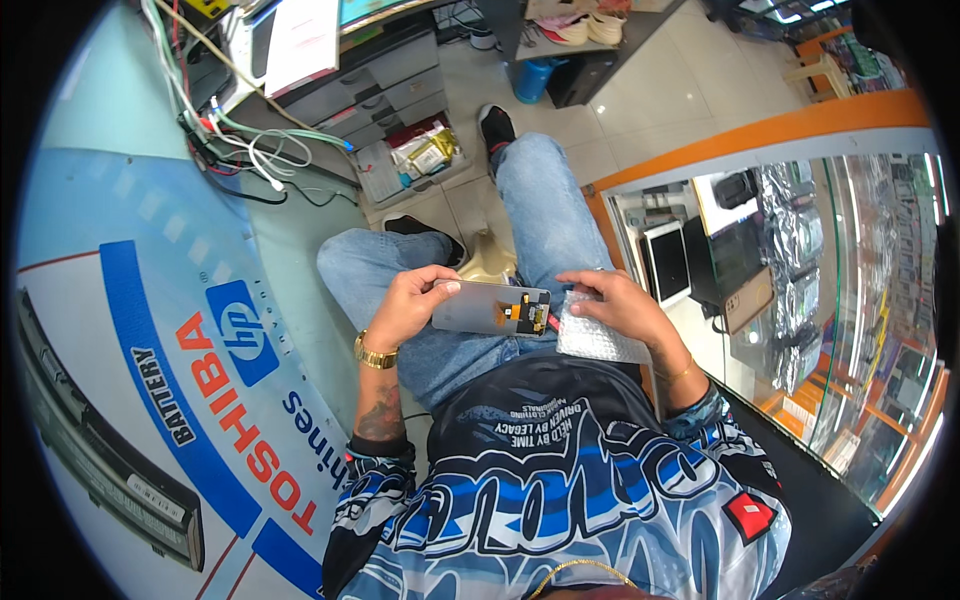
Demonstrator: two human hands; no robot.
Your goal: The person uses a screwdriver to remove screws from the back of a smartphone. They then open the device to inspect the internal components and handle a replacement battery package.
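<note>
My left hand (402, 312) pinches one end of a grey phone screen panel (472, 308) between thumb and fingers, above my lap. The panel's back faces up, with an orange flex cable and black circuitry at its right end. To the right, my right hand (625, 303) is closed on a bubble wrap sleeve (597, 340). The sleeve hangs just beside the panel's right end, over my thigh. Whether anything is inside the bubble wrap is hidden.
A pulled-out drawer (385, 172) holding small packets stands beyond my left knee, below tangled cables (265, 150). A glass display case (835, 300) of phones and accessories runs along my right. On the left is a printed blue panel (150, 330). A blue container (535, 80) stands far ahead.
</note>
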